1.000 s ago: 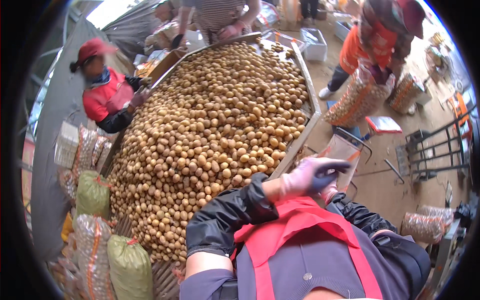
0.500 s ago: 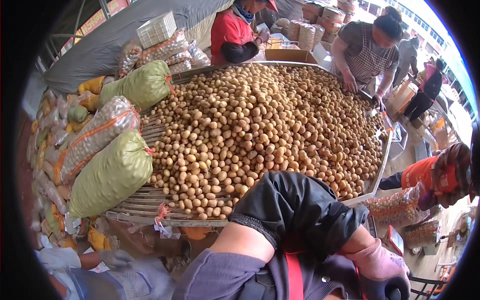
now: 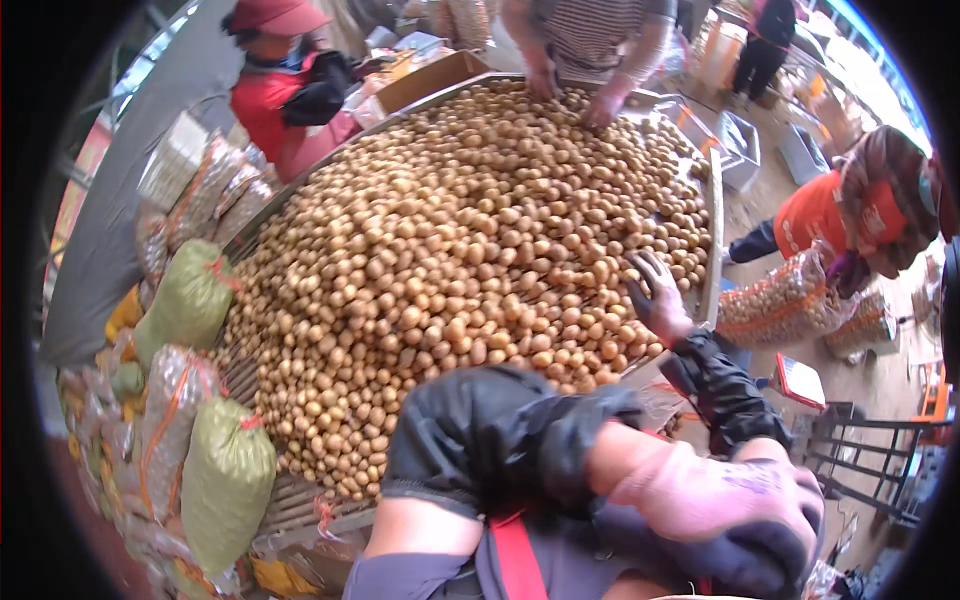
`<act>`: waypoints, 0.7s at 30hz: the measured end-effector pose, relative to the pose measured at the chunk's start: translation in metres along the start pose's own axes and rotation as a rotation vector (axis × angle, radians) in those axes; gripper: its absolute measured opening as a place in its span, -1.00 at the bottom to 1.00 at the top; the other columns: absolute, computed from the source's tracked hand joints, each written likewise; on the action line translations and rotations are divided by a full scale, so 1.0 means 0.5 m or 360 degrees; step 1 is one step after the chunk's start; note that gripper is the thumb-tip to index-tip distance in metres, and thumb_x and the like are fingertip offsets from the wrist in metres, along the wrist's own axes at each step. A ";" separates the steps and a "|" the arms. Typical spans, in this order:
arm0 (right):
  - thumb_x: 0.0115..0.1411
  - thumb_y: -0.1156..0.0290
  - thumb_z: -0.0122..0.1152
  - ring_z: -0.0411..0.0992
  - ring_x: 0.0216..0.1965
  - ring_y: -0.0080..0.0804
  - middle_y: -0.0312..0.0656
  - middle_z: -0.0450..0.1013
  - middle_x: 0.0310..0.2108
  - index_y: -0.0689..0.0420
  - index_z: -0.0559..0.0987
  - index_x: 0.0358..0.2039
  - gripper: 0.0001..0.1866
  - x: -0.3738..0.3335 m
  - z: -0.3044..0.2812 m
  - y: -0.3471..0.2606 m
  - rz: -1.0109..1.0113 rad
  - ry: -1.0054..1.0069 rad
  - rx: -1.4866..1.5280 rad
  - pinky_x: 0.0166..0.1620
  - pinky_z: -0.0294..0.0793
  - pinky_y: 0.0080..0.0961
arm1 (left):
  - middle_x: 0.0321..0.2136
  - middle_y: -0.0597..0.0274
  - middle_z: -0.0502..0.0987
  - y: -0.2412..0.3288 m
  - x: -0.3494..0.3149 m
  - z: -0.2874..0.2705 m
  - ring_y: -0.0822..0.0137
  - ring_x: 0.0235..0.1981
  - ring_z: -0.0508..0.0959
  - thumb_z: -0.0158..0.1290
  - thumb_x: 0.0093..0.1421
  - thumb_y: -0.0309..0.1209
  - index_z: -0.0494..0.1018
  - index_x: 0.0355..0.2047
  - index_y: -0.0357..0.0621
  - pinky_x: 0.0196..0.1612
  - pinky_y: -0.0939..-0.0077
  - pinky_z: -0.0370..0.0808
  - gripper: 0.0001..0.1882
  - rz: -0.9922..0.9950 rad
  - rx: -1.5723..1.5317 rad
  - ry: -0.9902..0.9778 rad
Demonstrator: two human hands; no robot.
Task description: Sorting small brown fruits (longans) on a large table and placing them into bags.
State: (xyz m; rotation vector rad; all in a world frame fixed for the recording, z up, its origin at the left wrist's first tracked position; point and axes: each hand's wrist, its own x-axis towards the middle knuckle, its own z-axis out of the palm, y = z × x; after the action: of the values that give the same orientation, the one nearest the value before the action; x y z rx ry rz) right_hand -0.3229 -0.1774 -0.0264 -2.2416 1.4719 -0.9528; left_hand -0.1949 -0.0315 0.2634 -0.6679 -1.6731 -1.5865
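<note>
Small brown potatoes (image 3: pixel 450 240) are heaped over a wide slatted sorting table (image 3: pixel 300 500). My right hand (image 3: pixel 660 300), in a dark-fingered glove, reaches over the right edge of the heap with its fingers spread, holding nothing. A loose black sleeve cover (image 3: pixel 730 390) covers its forearm. My left arm, in another black sleeve cover (image 3: pixel 480 430), bends across my body. Its hand (image 3: pixel 735 505), in a pink glove with a dark palm, lies close to my right elbow. The left fingers curl under, and what they grip is hidden.
Green and clear mesh sacks (image 3: pixel 225 480) lean along the left edge. Across the table, a co-worker's hands (image 3: pixel 600 105) touch the potatoes; another person in red (image 3: pixel 280 110) stands far left. Right are a person in orange (image 3: pixel 840 215), a filled sack (image 3: pixel 770 305), a scale (image 3: pixel 800 382) and a black rack (image 3: pixel 860 450).
The view has turned rightward, so table and sacks sit further left. My right hand has come into view over the potatoes. My left hand now lies nearer my right elbow.
</note>
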 end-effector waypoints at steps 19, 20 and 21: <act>0.16 0.22 0.24 -0.09 0.43 0.12 0.16 0.05 0.36 0.11 0.25 0.29 -0.29 0.356 0.226 0.087 0.0312 -0.0095 -0.0102 0.42 -0.18 0.08 | 0.45 0.19 -0.08 0.119 -0.742 -0.508 -0.25 0.41 -0.07 -0.18 0.28 0.18 -0.02 0.45 0.20 0.32 -0.26 -0.02 -0.20 -0.3974 0.3282 0.1183; 0.15 0.26 0.27 -0.06 0.42 0.15 0.19 0.03 0.37 0.09 0.25 0.30 -0.28 0.374 0.261 0.022 0.0133 -0.0099 0.0352 0.41 -0.06 0.02 | 0.46 0.24 -0.09 0.107 -0.753 -0.513 -0.25 0.41 -0.07 -0.20 0.29 0.17 -0.01 0.45 0.20 0.32 -0.24 -0.02 -0.21 -0.3954 0.3388 0.1185; 0.15 0.25 0.29 -0.05 0.41 0.18 0.19 0.00 0.38 0.05 0.25 0.32 -0.26 0.399 0.307 -0.037 -0.0005 -0.0042 0.0653 0.40 0.01 -0.03 | 0.47 0.31 -0.10 0.098 -0.758 -0.516 -0.25 0.40 -0.06 -0.21 0.30 0.15 -0.01 0.45 0.18 0.32 -0.21 -0.01 -0.23 -0.3824 0.3528 0.1133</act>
State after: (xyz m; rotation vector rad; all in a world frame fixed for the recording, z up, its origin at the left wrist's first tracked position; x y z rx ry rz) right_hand -0.1564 -0.3645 -0.0562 -1.9497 1.1363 -1.1055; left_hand 0.1111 -0.2398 -0.0117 -2.4444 1.2753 -0.5044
